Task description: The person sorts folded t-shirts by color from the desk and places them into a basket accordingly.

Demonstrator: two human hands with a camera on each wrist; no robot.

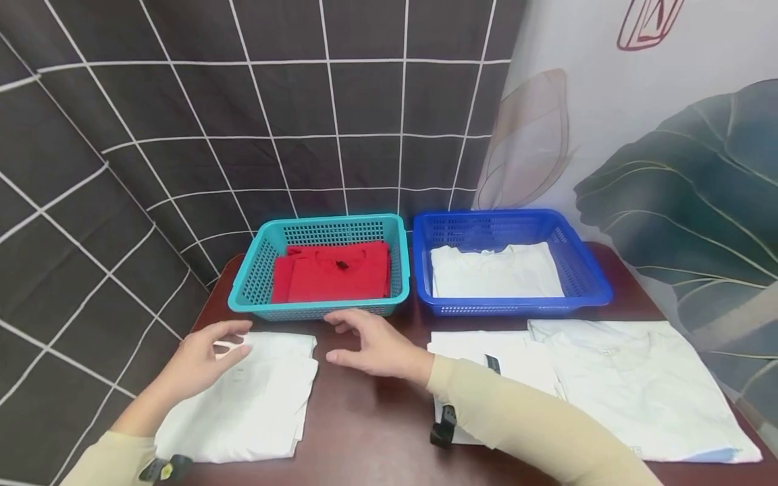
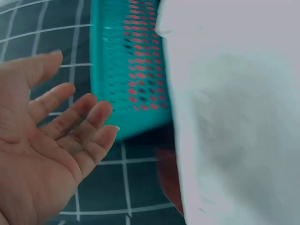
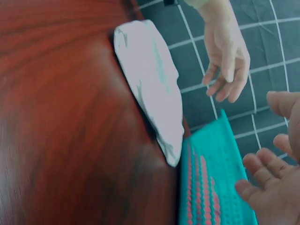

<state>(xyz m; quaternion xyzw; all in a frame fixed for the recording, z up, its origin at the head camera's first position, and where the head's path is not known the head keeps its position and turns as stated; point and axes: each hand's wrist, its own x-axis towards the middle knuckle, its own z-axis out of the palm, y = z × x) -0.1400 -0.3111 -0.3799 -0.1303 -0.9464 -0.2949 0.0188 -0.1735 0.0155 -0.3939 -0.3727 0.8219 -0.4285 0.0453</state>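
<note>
My left hand (image 1: 200,361) hovers above a stack of folded white shirts (image 1: 243,412) at the left of the table, its fingers loosely bent and holding nothing. In the left wrist view the palm of that left hand (image 2: 51,126) faces up, fingers spread apart. My right hand (image 1: 373,344) hangs over the table in front of the teal basket (image 1: 243,304), thumb and fingers apart with nothing between them. Folded red shirts (image 1: 340,277) lie inside that basket. The right wrist view shows the right hand's relaxed fingers (image 3: 265,168) near the basket.
A blue basket (image 1: 598,290) holding a folded white shirt (image 1: 495,273) stands beside the teal one. More folded white shirts (image 1: 632,391) lie at the right, partly under my right sleeve (image 1: 516,412). Dark gridded cloth (image 1: 292,101) hangs behind and to the left of the table (image 1: 358,439).
</note>
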